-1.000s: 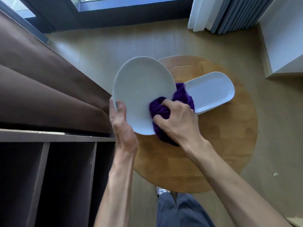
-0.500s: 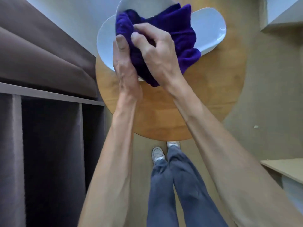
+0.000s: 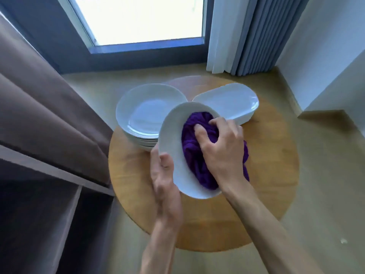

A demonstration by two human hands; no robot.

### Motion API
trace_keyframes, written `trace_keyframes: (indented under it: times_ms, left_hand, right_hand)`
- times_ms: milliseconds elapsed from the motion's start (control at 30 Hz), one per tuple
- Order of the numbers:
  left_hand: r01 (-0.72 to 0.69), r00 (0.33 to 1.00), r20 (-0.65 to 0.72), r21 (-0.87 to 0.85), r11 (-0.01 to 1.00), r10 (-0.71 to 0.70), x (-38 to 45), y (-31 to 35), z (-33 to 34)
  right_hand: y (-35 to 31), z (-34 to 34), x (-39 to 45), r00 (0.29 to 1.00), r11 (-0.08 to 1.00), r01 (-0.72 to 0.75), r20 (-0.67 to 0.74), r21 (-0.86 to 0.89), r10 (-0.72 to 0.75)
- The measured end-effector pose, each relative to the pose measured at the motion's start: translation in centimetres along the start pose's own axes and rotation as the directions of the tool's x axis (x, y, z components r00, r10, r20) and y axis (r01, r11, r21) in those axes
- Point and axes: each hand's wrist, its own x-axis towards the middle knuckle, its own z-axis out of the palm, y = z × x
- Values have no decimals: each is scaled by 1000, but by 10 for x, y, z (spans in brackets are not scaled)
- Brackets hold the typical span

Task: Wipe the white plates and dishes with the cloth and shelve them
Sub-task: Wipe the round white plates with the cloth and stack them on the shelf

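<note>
Round wooden table (image 3: 256, 184) by window, dark shelf unit (image 3: 49, 204) at left. Wiping step in hand: left hand (image 3: 165, 180) grips rim of tilted white plate (image 3: 173, 155) held above table; right hand (image 3: 221, 147) clutches purple cloth (image 3: 194, 153), presses it into plate's well. Stack of white plates (image 3: 146, 115) and oval dish (image 3: 227, 101) on table behind, likely pending. Next, probably: finish wipe, lift cloth off, carry plate left to shelf. Needs firm rim grip, plate kept clear of stack.
</note>
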Motion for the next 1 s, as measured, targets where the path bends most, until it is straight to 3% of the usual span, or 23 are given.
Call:
trace_keyframes:
  times_ms: [67,133,233,333,433,533,600,667,733,833,900,1000]
  left_hand:
    - [-192,981,32,165,967,189,-4,-12,3]
    - [-240,971,41,263,935,237,-5,-18,12]
    - [-318,942,7,335,887,335,-12,-20,11]
    - [-335,928,-36,352,874,370,-5,-13,15]
    - [-392,902,-158,90,915,402,-22,-23,4]
    - [-301,937,-201,-54,952,285,-30,-42,-4]
    - [-260,939,-249,-69,963,236,-33,-54,-6]
    - [-310,919,-258,-4,951,299,-34,-62,-8]
    - [-390,894,-194,106,915,404,-36,-69,-8]
    - [-491,849,-104,202,847,518,-39,-62,0]
    - [-527,826,-66,258,810,559,-28,-46,9]
    - [-556,811,-72,212,803,581,-14,-20,7]
  right_hand:
    - [7,5,9,998,989,-59,-3,139,60]
    - [3,4,16,998,972,-56,47,230,47]
    - [-13,-11,0,972,904,118,140,411,-190]
    - [-17,-18,-26,820,797,215,339,564,-461]
    - [7,-24,-50,683,784,353,432,510,-589]
    - [35,-19,-56,711,861,458,492,220,-503]
    - [54,-12,-51,781,905,422,483,58,-396]
    - [68,1,-41,877,946,323,371,14,-305]
    - [68,12,-26,962,973,182,180,143,-207]
    - [48,16,-18,983,877,146,29,457,-179]
    - [26,13,-25,954,776,219,37,591,-297]
    - [6,8,-43,816,650,387,86,654,-572]
